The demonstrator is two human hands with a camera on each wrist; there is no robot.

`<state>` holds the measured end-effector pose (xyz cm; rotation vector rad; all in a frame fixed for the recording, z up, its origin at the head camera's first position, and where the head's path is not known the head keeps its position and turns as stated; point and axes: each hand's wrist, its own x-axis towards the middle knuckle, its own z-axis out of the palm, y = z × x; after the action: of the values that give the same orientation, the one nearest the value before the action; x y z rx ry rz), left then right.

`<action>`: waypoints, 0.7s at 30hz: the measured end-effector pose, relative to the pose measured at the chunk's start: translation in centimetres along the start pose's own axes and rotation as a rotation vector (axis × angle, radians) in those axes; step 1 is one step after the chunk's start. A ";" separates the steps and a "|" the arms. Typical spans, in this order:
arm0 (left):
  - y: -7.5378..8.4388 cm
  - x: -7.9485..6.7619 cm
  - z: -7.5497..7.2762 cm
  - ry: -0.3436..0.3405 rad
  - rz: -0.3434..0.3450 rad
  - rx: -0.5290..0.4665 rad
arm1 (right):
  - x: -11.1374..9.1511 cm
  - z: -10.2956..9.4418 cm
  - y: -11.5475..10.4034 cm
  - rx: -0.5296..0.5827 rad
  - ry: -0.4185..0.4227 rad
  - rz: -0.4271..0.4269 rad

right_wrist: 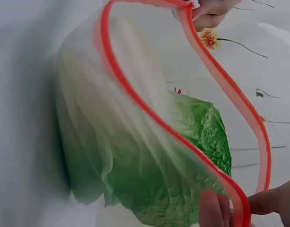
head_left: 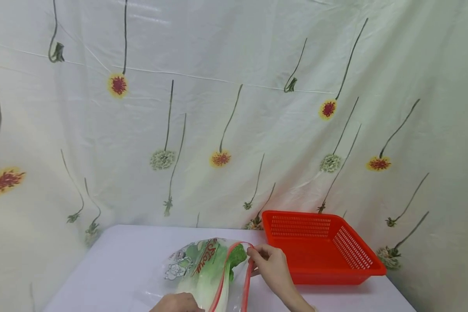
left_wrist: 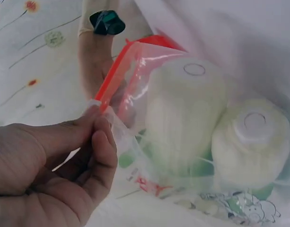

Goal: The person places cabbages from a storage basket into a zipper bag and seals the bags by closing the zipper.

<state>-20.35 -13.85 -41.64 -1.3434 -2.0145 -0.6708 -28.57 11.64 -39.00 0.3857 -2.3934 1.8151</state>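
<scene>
A clear zip bag (head_left: 178, 265) with printed pictures and a red zip edge (head_left: 246, 288) lies on the table, its mouth spread apart. Inside are two Chinese cabbages; the white base of one cabbage (left_wrist: 185, 113) and that of the other cabbage (left_wrist: 251, 149) show through the plastic. Green crinkled leaves (right_wrist: 201, 127) face the mouth in the right wrist view. My left hand (head_left: 177, 302) pinches one end of the zip edge between thumb and fingers. With thumb and fingertips, my right hand (head_left: 274, 268) grips the opposite end.
To the right of the bag, a red plastic basket (head_left: 308, 255) with perforated sides stands on the white table (head_left: 113, 264), close behind my right hand. A flower-patterned cloth (head_left: 203, 117) hangs behind the table.
</scene>
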 end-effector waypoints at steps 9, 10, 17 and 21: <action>-2.0 1.9 -6.1 0.133 -0.536 -0.316 | 1.0 -2.4 -1.9 0.011 0.134 -0.022; -2.2 2.2 -6.7 0.163 -0.621 -0.296 | 1.1 -2.6 -2.1 0.024 0.143 -0.024; -3.1 4.2 -8.8 0.348 -0.711 -0.140 | 2.2 -2.9 -2.7 0.073 0.097 -0.015; -3.1 5.0 -8.3 0.411 -0.600 -0.072 | 2.9 -2.8 -2.3 -0.153 0.096 -0.087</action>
<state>-22.93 -17.67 -32.56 -0.5465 -2.0466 -1.1832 -30.95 13.39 -35.41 0.3714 -2.3904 1.5649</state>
